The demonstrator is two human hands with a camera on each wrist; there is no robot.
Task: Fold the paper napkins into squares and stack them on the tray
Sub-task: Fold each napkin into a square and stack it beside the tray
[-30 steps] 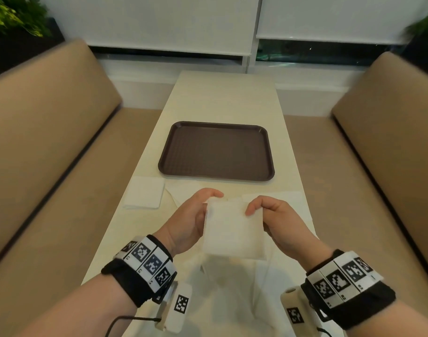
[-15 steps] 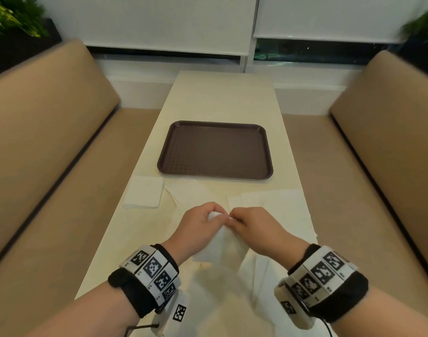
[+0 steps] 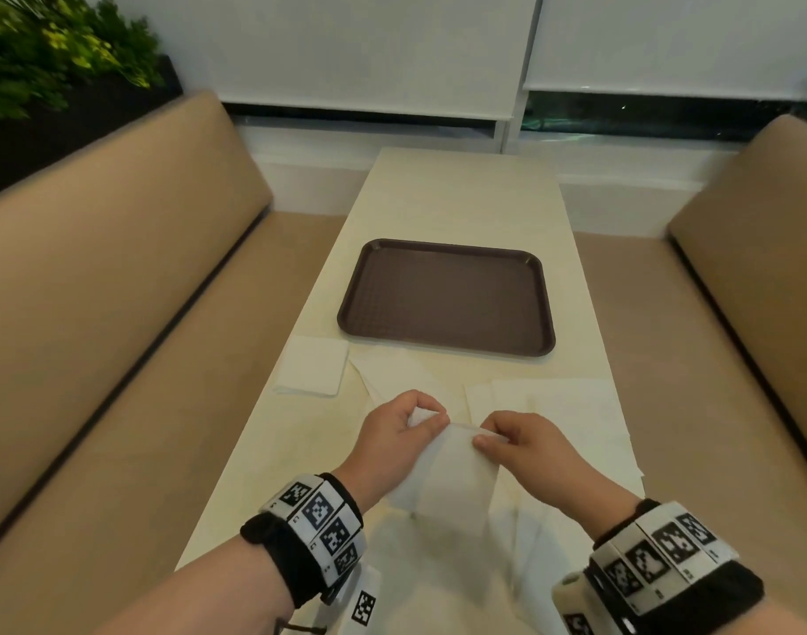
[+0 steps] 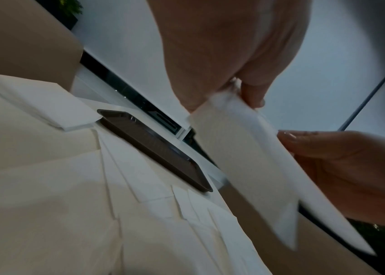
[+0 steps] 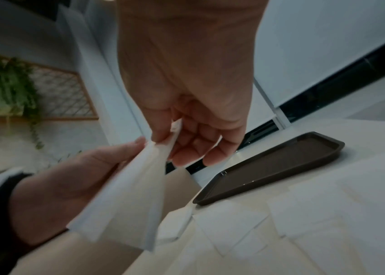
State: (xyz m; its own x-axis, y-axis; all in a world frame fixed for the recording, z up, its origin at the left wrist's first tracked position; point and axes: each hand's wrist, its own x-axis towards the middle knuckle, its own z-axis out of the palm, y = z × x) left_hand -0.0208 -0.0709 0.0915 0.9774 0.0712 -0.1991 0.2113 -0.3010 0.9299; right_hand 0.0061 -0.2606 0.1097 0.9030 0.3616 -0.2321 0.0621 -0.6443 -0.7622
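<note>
Both hands hold one white paper napkin (image 3: pixel 452 478) above the table's near end, its sheet hanging down toward me. My left hand (image 3: pixel 404 435) pinches its top left corner; my right hand (image 3: pixel 514 440) pinches its top right edge. In the left wrist view the napkin (image 4: pixel 245 158) hangs below the pinching fingers. The right wrist view shows the napkin (image 5: pixel 135 195) with its layers fanned apart. The dark brown tray (image 3: pixel 447 297) lies bare further along the table. A folded square napkin (image 3: pixel 312 366) rests left of the tray's near corner.
Several unfolded napkins (image 3: pixel 562 410) lie spread over the cream table (image 3: pixel 461 190) under and to the right of my hands. Tan bench seats (image 3: pixel 94 277) flank the table on both sides. A window wall with blinds closes the far end.
The hands came together from holding a flat square, then parted slightly; the napkin now hangs between them as a longer sheet. The head view has shifted a little.
</note>
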